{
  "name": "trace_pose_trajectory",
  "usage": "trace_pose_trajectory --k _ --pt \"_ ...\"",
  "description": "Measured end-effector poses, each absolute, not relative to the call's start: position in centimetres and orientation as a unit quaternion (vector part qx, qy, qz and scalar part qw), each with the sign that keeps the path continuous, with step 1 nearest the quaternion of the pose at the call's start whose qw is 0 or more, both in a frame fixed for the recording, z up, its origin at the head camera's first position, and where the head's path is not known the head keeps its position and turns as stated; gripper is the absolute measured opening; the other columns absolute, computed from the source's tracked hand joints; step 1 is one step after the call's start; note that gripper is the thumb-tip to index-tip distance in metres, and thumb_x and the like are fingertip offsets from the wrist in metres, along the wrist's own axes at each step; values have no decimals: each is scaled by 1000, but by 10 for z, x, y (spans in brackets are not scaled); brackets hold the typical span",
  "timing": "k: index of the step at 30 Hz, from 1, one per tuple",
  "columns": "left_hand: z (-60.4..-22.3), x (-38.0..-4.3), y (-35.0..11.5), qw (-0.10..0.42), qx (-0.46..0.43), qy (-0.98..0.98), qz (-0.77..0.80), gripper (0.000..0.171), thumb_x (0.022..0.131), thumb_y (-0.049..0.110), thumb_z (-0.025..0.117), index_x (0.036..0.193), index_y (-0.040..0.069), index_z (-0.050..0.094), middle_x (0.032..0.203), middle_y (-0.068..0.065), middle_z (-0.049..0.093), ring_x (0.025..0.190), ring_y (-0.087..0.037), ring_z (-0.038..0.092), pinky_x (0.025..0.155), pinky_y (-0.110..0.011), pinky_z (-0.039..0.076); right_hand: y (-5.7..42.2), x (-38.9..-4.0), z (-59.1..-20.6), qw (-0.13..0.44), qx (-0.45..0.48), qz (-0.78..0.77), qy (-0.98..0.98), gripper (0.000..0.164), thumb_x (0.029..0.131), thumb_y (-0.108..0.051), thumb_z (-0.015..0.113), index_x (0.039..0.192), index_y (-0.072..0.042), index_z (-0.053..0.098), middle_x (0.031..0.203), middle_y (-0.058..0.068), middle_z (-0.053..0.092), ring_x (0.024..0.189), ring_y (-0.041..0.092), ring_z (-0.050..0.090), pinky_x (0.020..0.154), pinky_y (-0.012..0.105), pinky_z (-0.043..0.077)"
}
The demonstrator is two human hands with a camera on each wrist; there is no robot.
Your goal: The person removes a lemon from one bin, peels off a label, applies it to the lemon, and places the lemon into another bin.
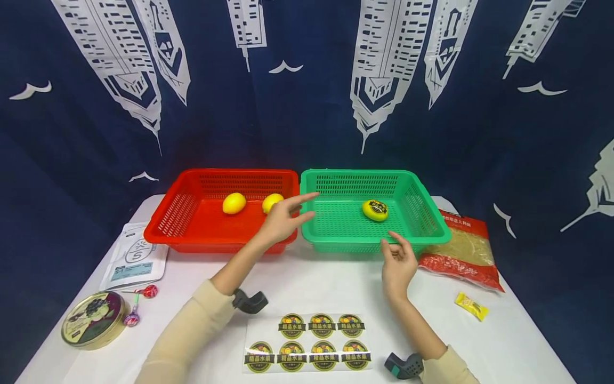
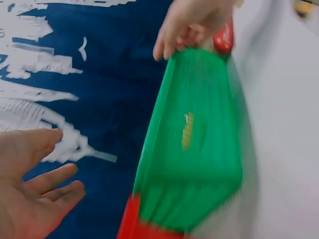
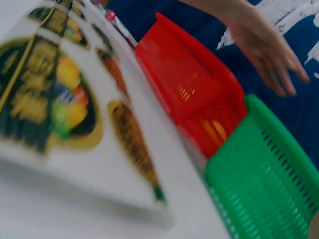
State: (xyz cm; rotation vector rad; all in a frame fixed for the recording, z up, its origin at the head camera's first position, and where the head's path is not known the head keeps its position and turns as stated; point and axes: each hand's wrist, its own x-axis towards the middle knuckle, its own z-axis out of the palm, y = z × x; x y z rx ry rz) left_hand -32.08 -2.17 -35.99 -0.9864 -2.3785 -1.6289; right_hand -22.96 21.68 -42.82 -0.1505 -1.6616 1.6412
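My left hand [image 1: 283, 221] hovers over the right end of the red basket [image 1: 220, 248], thumb and fingers spread, with nothing in them. In that basket lie two lemons; one lemon [image 1: 234, 203] shows fully, and the other lemon [image 1: 271, 201] is partly covered by the hand. My right hand [image 1: 399, 266] is at the front rim of the green basket [image 1: 345, 240], fingers loosely bent and holding nothing; whether it touches the rim I cannot tell. Inside the green basket sits a lemon with a dark round label [image 1: 374, 210].
A sheet of round fruit stickers [image 1: 268, 325] lies at the front. On the left are a white pouch [image 1: 139, 256], a round tin [image 1: 93, 320] and two lollipops [image 1: 150, 291]. A red food bag [image 1: 465, 245] and a yellow wrapped candy [image 1: 471, 306] lie on the right.
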Motion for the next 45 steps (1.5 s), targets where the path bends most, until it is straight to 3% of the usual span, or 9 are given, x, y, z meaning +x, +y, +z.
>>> trace_pose_trajectory --k 8,12,19,22,26,34,38,42,45 --pt "-375 -264 -113 317 -168 -743 -565 30 83 -1 66 113 -4 62 105 -18 64 100 -23 62 89 -31 48 182 -247 -386 439 94 612 -651 21 85 9 58 104 16 55 77 22 55 73 13 52 68 20 44" --pt "-385 -239 -128 388 -31 -702 -596 27 86 -1 62 111 -9 59 92 -20 57 87 -16 57 83 -22 48 165 -270 -354 395 158 598 -680 22 83 10 61 104 14 57 84 25 58 76 18 56 71 22 48" --pt "-427 -236 -146 338 140 -648 -668 44 90 10 60 128 1 41 89 -8 44 79 -10 46 65 -14 40 128 -337 -338 224 219 554 -771 27 83 -10 69 108 -1 63 97 14 65 86 19 60 77 29 51" --pt "-444 -245 -153 304 134 -623 -708 47 90 12 60 132 6 39 89 -4 48 78 -10 54 71 -13 47 110 -360 -335 155 247 506 -812 32 84 -16 70 112 -4 62 105 11 64 93 20 60 81 32 50" --pt "-452 -253 -157 291 97 -571 -761 45 89 12 61 129 6 41 83 -2 55 77 -13 62 79 -22 52 90 -390 -338 89 271 457 -842 35 84 -17 69 116 -7 61 111 10 63 97 24 59 81 33 51" --pt "-457 -263 -163 288 77 -481 -825 38 83 7 67 117 7 51 78 -3 61 75 -15 66 76 -30 54 73 -439 -357 12 327 305 -894 44 81 -19 72 123 -10 60 125 6 57 115 23 49 95 36 43" --pt "-459 -264 -162 290 79 -476 -826 40 81 7 69 117 6 52 79 -5 62 75 -17 67 74 -31 54 70 -456 -363 -21 366 205 -908 46 80 -21 73 123 -15 61 126 5 57 111 23 50 93 35 43" --pt "-460 -263 -163 302 77 -466 -828 42 80 5 70 118 3 52 80 -8 63 75 -18 67 74 -31 54 65 -465 -366 -75 394 149 -904 49 80 -21 73 126 -15 59 128 6 55 97 22 51 81 31 45" --pt "-459 -263 -164 314 77 -454 -830 41 79 3 71 116 3 53 78 -8 63 74 -18 67 73 -32 54 60 -469 -368 -106 401 123 -902 51 81 -20 73 129 -17 56 129 7 54 97 23 51 82 30 46"
